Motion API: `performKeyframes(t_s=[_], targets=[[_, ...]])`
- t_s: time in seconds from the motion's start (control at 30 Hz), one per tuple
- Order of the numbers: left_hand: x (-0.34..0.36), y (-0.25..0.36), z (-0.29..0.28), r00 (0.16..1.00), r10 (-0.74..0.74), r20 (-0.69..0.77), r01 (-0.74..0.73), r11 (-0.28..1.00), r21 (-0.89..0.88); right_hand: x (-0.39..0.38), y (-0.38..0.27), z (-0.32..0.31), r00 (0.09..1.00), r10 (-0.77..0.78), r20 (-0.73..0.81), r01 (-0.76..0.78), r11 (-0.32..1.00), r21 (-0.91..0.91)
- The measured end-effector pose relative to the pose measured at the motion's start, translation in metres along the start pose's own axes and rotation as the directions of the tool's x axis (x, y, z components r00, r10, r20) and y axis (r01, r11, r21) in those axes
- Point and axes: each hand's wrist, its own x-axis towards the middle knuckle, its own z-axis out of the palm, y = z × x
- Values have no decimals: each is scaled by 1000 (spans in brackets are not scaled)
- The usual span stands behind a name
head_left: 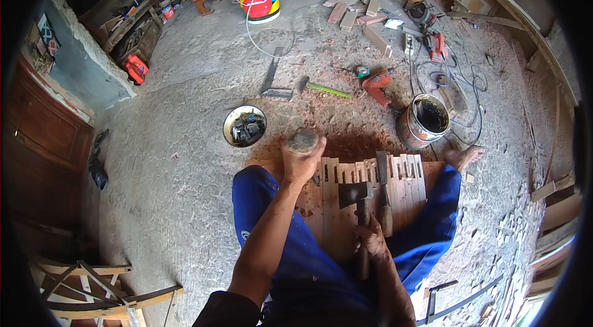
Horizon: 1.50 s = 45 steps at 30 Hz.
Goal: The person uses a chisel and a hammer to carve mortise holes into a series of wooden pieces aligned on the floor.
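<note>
My left hand [301, 165] is closed around a round, grey-brown block [302, 140], raised beyond my left knee; whether it is stone or wood I cannot tell. My right hand [372, 239] grips the wooden handle of a hatchet [356, 193], its dark head pointing away from me and its blade turned left. Beneath it, between my legs, wooden strips [330, 206] lie side by side with slots cut near their far ends. A wood-handled chisel [384, 194] rests on these strips, just right of the hatchet.
Left of the strips stands a small bucket [244, 127] of dark pieces; a paint-stained bucket [424, 120] is at the right. Beyond lie a try square [277, 91], a green-handled hammer [328, 90], a red power drill [377, 89] and cables. Wood offcuts [358, 10] litter the back.
</note>
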Motion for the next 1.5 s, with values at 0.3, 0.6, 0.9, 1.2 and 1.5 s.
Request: performKeyframes(t_s=[0.3,0.6,0.9,1.2,1.5], targets=[[-5,-20,-15,995,102,11,-102,991,85,-37,-57,27,978,-183,-98,184,983,5],[-31,-13,18,990,97,99,-108,988,111,-85,-190,58,734,-679,33,538,550,-638],[-35,-44,4,924,340,177,-361,926,109,-31,-159,57,729,-510,456,526,-9,-850],[-38,-34,2,977,163,138,-180,976,121,-134,-310,56,156,-974,-166,778,225,-587],[-52,-35,-2,984,-132,118,159,953,-257,-18,-165,64,867,-333,371,416,73,-906]])
